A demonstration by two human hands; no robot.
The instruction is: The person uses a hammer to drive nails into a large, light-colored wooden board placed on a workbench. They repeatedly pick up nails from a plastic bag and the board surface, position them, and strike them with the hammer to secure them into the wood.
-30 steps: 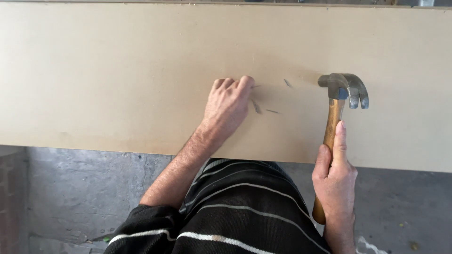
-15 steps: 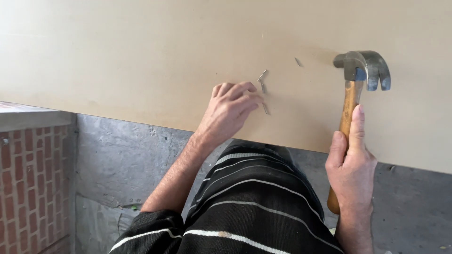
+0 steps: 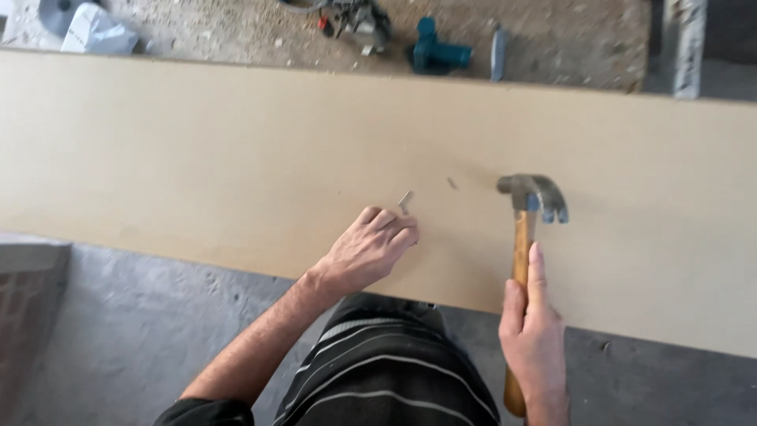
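Note:
A long beige board [image 3: 197, 158] lies across the view. My left hand [image 3: 371, 248] rests on it with curled fingers, pinching a small nail [image 3: 405, 202] that pokes out past the fingertips. Another small nail [image 3: 452, 183] lies loose on the board just to the right. My right hand [image 3: 535, 335] grips the wooden handle of a claw hammer [image 3: 530, 196], whose steel head hovers over the board to the right of the nails.
Beyond the board's far edge, on a dusty floor, lie a teal power tool [image 3: 438, 52], a dark tool [image 3: 355, 17] and a white crumpled bag [image 3: 95, 33]. A grey concrete floor [image 3: 142, 331] runs below the board's near edge.
The view has tilted so the far floor and tools show. My left hand has lifted the nail off the board; the hammer stays raised to its right.

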